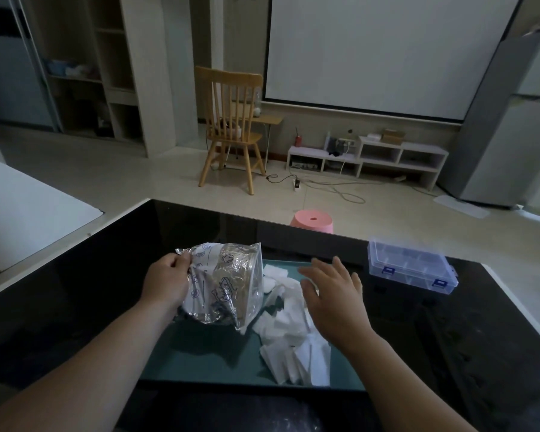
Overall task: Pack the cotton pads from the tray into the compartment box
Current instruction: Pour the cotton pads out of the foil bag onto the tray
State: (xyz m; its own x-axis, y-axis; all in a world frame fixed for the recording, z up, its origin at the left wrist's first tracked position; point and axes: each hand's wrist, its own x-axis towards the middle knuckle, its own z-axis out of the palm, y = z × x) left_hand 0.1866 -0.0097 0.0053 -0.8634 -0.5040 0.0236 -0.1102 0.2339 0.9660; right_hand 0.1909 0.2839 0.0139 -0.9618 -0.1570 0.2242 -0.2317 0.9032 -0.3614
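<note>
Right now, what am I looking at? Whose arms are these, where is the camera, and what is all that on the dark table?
There is no machine here. These are a person's two bare arms, filmed by one camera worn on their head, looking forward and down. The left hand grips a crinkled foil bag over a green tray. The right hand is open, fingers spread above a heap of white cotton pads in the tray. Whether it touches them I cannot tell. To the right on the black table sits a clear compartment box with blue latches, apparently closed.
</note>
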